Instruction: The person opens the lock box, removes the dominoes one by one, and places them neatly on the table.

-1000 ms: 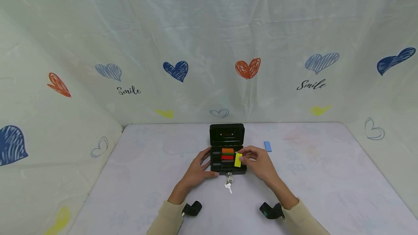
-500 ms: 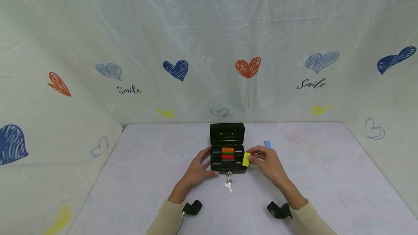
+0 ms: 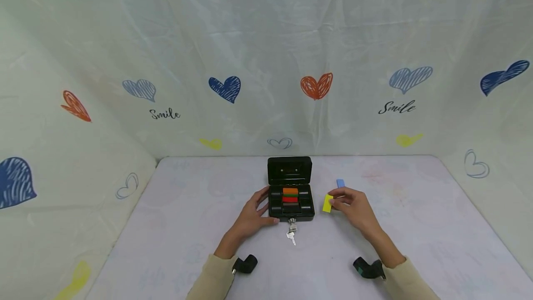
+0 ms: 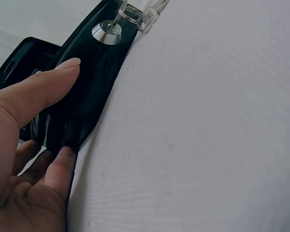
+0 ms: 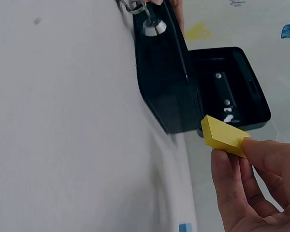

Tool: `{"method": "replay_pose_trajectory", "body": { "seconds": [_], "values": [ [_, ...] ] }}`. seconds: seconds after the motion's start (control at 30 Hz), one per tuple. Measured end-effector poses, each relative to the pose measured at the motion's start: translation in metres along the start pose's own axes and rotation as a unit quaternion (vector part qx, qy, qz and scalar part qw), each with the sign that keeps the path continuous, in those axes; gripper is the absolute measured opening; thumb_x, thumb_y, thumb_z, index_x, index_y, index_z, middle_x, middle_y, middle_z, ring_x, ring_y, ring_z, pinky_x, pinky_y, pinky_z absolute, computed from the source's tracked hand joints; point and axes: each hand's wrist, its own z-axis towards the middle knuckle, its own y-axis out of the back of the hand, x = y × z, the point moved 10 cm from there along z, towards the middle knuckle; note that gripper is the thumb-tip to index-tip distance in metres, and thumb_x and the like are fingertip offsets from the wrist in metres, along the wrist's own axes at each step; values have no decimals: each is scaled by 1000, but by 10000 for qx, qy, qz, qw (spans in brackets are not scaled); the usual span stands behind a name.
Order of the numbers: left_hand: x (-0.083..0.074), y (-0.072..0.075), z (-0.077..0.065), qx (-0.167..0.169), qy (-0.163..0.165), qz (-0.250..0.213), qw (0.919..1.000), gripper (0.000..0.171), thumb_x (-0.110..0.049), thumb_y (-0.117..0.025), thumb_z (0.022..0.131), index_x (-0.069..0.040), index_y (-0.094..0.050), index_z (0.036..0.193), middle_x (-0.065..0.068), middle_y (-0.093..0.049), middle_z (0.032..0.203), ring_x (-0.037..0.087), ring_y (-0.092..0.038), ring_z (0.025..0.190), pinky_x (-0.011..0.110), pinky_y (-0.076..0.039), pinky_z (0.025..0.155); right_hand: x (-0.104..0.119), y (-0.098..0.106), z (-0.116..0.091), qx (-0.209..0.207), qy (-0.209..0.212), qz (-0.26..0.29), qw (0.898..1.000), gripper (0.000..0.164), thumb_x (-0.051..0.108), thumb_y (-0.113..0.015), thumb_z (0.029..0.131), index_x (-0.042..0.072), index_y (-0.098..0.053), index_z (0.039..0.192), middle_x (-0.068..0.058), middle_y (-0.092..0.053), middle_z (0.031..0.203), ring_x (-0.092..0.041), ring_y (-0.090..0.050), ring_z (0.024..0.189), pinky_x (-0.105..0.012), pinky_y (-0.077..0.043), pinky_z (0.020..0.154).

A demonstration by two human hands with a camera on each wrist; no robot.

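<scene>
A black cash box [image 3: 306, 207] stands on the table with its lid [image 3: 289, 171] raised. Inside its tray sit an orange block [image 3: 290, 191] and a red block [image 3: 290, 200], with a thin green edge between them. Keys [image 3: 292, 237] hang from the front lock [image 4: 108, 33]. My left hand [image 3: 251, 216] holds the box at its left front corner, thumb on the front face and fingers along the side. To the right of the box, my right hand [image 3: 355, 207] pinches a flat yellow block [image 5: 224, 137] between thumb and fingers, above the table.
A blue block [image 3: 340, 183] lies on the white table [image 3: 200, 189] just beyond my right hand, partly hidden by it. Behind the table hangs a pale curtain [image 3: 266, 50] printed with hearts. A black wrist device [image 3: 368, 268] is on the right forearm.
My right hand has carried the yellow block from over the box's right part to the table area right of it. My left hand and the box have stayed in place.
</scene>
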Motion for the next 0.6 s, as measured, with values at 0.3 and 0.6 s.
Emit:
{"method": "replay_pose_trajectory", "body": {
  "seconds": [0.3, 0.6],
  "values": [
    [1, 0, -1, -26, 28, -11, 10000, 104, 7, -88, 78, -7, -31, 165, 21, -32, 169, 40, -35, 155, 43, -43, 121, -8, 15, 0, -91, 0, -103, 9999, 25, -2, -71, 98, -9, -71, 122, -25, -70, 118, -25, -76, 95, -31, -68, 81],
    [1, 0, 0, -22, 12, -21, 10000, 104, 7, -88, 79, -7, -31, 165, 21, -32, 169, 41, -34, 155, 44, -43, 121, -12, 24, 5, -89, 43, 28, 9999, 24, -4, -69, 98, -12, -69, 121, -26, -70, 115, -9, -75, 86, -29, -67, 80]
  ]
}}
